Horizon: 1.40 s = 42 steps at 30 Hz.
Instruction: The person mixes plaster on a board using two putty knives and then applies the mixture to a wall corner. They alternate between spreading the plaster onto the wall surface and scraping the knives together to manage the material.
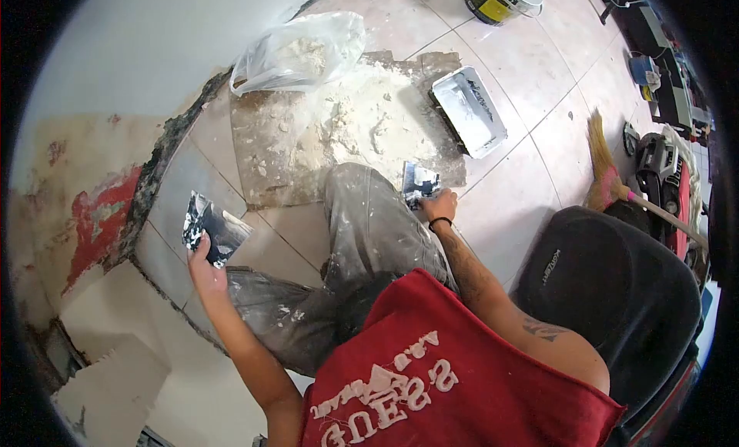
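The left grip (205, 268) clasps a scraper (219, 233) over the floor (554, 77). The right grip (441, 207) holds a second scraper (420, 182) near the white tray (479, 127).

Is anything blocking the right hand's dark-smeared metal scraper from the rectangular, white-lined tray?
Nothing visible is. Between the dark-smeared metal scraper in the right hand and the rectangular, white-lined tray lies only flat brown sheet, dusted with pale powder.

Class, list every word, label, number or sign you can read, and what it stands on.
"GUESS": large letters on the red shirt.
Smaller lettering on that shirt: too blurred.
Lettering on the chair: too small to read surely.
Bucket label: too blurred.
No other text is readable.
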{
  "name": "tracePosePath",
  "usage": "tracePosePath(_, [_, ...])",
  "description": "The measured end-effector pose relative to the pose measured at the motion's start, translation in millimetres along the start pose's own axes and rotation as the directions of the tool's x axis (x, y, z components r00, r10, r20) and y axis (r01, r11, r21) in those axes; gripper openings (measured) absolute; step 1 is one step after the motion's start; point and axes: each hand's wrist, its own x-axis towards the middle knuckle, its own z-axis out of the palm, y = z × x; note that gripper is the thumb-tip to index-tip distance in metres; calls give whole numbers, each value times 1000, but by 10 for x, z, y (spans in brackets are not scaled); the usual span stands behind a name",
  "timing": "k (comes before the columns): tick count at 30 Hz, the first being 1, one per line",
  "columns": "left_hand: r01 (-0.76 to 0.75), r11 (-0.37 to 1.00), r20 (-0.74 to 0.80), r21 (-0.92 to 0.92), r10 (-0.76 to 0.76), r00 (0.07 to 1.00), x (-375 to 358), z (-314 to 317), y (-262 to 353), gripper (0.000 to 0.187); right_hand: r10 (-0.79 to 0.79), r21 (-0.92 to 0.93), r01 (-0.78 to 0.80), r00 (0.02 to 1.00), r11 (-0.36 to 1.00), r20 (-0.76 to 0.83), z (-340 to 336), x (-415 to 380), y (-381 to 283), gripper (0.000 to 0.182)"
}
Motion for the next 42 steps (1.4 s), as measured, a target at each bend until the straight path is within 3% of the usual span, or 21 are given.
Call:
tracePosePath(3, [4, 1000, -1, -7, -4, 1000, 19, 46, 5, 32, -74, 374, 28, 991, 927, 109, 18, 216, -28, 44])
tracePosePath(4, [12, 1000, -5, -15, -12, 1000, 15, 56, 4, 32, -132, 422, 73, 985, 904, 114, -83, 294, -124, 38])
tracePosePath(5, [16, 1000, -15, -22, -16, 1000, 7, 58, -2, 33, -239, 393, 185, 966, 901, 94, -179, 371, -226, 34])
tracePosePath(7, [30, 999, -38, -34, -32, 999, -24, 72, 1, 34, -289, 453, 276, 956, 848, -42, -102, 662, -328, 39])
tracePosePath(9, [34, 999, -59, -17, -35, 998, -88, 153, 46, 35, -221, 546, 272, 962, 792, -157, -103, 959, -521, 41])
tracePosePath(11, [35, 999, -81, 3, -34, 996, -109, 158, 47, 36, -159, 389, 189, 981, 902, -109, -125, 1104, -759, 44])
tracePosePath(15, [21, 999, -89, -31, -24, 996, -183, 188, 98, 38, -245, 303, 265, 964, 915, -102, 2, 1202, -948, 49])
tracePosePath(19, [17, 999, -95, -51, -22, 995, -265, 90, 49, 38, -160, 263, 150, 987, 953, 15, 20, 1103, -1189, 48])
tracePosePath(23, [11, 998, -95, -54, -16, 995, -307, 107, 85, 38, -40, 376, 18, 998, 927, 50, 61, 883, -1402, 46])
tracePosePath(26, [55, 997, -101, -50, -59, 993, -310, 169, 130, 38, -43, 371, 40, 999, 928, -1, 151, 880, -1446, 43])
tracePosePath(29, [57, 997, -68, -46, -60, 996, -318, 193, 136, 38, -145, 331, 136, 990, 934, 0, 87, 906, -1553, 39])
tracePosePath(34, [31, 999, -42, -33, -32, 999, -319, 202, 138, 37, -200, 276, 172, 977, 946, 75, 5, 979, -1706, 39])
tracePosePath(42, [66, 998, -48, -1, -66, 997, -284, 156, 123, 35, -125, 303, 88, 987, 949, 102, 72, 873, -1791, 42])
